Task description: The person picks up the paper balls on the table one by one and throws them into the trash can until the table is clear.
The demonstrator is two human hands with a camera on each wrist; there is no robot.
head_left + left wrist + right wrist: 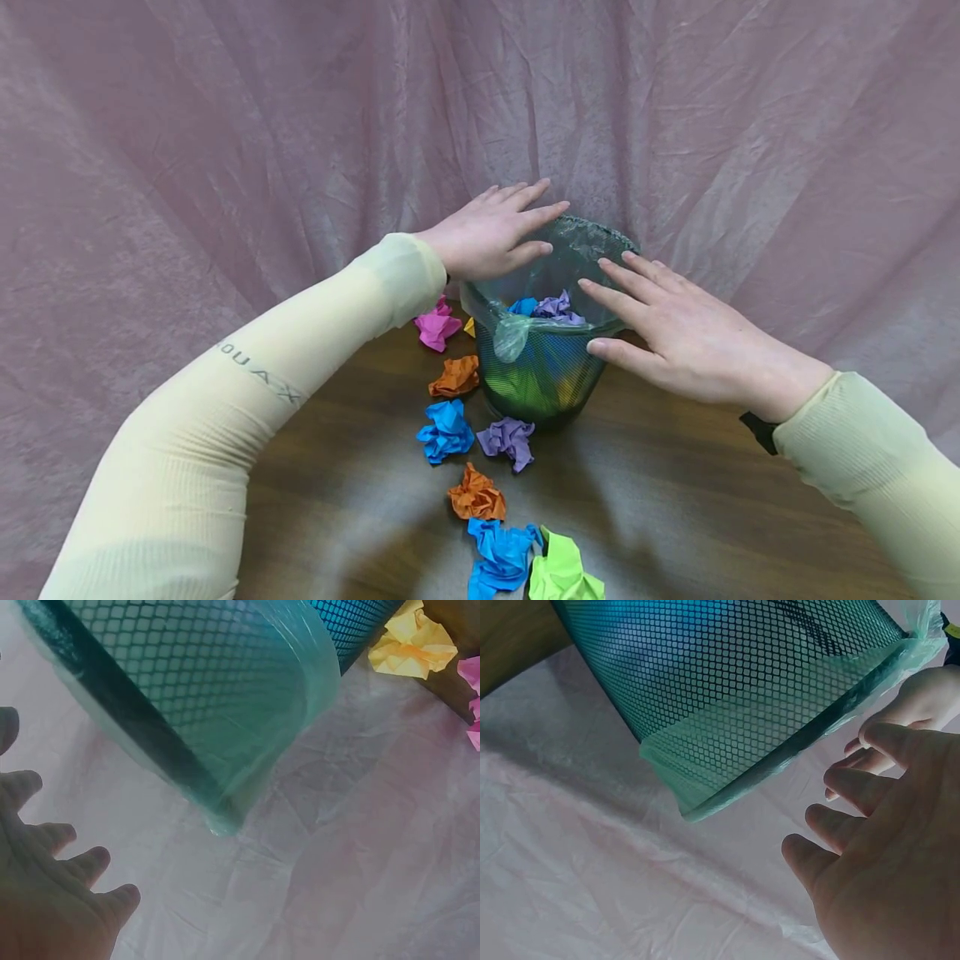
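A dark mesh wastebasket (540, 387), lined with a thin green plastic bag (512, 337), stands upright on the table. Crumpled purple paper (557, 309) and blue paper (523, 307) show inside it, with green and yellow behind the mesh. My left hand (491, 233) hovers at the basket's left rim, fingers spread and nothing held. Over on the right side, my right hand (675, 329) has its fingers extended toward the rim, also holding nothing. Both wrist views show spread fingers outside the bag-covered rim (135, 712), apart from it in the left wrist view.
Left and in front of the basket lie crumpled papers: pink (437, 325), yellow (412, 643), orange (454, 377), blue (446, 431), purple (508, 442), another orange ball (477, 494), another blue one (501, 557) and lime green (566, 568). A pink curtain (510, 92) hangs behind the wooden table (690, 500).
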